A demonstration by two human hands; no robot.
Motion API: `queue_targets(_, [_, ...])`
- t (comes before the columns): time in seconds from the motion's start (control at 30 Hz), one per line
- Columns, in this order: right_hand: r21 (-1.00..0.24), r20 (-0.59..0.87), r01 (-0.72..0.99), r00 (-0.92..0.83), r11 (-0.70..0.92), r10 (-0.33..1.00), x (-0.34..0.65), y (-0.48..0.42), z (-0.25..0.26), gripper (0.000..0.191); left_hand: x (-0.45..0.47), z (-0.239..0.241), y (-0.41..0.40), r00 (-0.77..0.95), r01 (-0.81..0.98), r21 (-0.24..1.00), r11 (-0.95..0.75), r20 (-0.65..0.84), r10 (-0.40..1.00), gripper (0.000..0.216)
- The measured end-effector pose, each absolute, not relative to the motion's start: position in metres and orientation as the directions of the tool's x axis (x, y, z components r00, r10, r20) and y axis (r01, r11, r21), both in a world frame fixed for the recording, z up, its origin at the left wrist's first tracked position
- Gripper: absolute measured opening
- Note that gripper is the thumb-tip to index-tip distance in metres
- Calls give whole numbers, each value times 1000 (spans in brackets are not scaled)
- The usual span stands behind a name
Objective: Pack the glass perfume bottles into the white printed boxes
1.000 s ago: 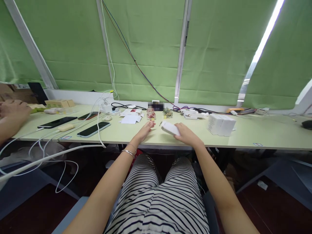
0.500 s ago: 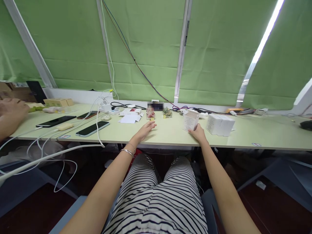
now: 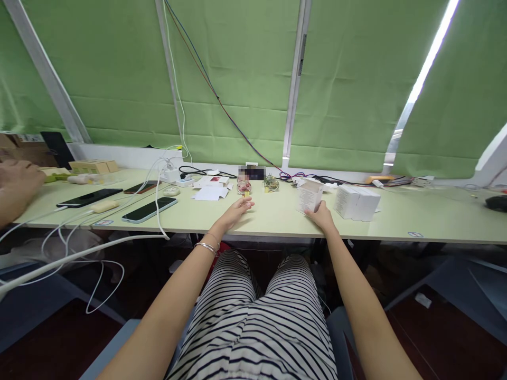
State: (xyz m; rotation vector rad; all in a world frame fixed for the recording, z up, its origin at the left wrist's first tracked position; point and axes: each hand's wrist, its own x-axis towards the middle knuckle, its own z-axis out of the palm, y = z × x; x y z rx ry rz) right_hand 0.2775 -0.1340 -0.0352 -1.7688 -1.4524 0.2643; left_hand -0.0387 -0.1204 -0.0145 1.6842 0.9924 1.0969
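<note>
My right hand (image 3: 320, 215) grips a small white carton (image 3: 309, 196) with printed text on its side; its top flap looks raised. Just right of that hand stands a block of white boxes (image 3: 357, 202). My left hand (image 3: 236, 212) rests at the table's front part with fingers stretched out and nothing in them. Beyond its fingertips lies a coiled reddish bundle (image 3: 244, 186) with a yellow tab, and a second, greenish coiled bundle (image 3: 271, 183) lies to its right. Flat white card pieces (image 3: 212, 189) are left of these.
Phones (image 3: 149, 209) and white cables (image 3: 99, 248) occupy the left side, with one cable hanging off the table edge. Another person's hand (image 3: 19, 184) is at the far left near yellowish boxes (image 3: 94, 167). A black mouse (image 3: 496, 203) sits far right. Cords run along the back.
Both hands hold nearly the same place and pose. Only a slight shift of the whole view shows.
</note>
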Motion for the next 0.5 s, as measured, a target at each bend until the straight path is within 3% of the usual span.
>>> queue_targets(0.5, [-731,391,678,316,83,865,275,-133,-37,71,-39,-15,-120,299,165,938,-304,247,922,51])
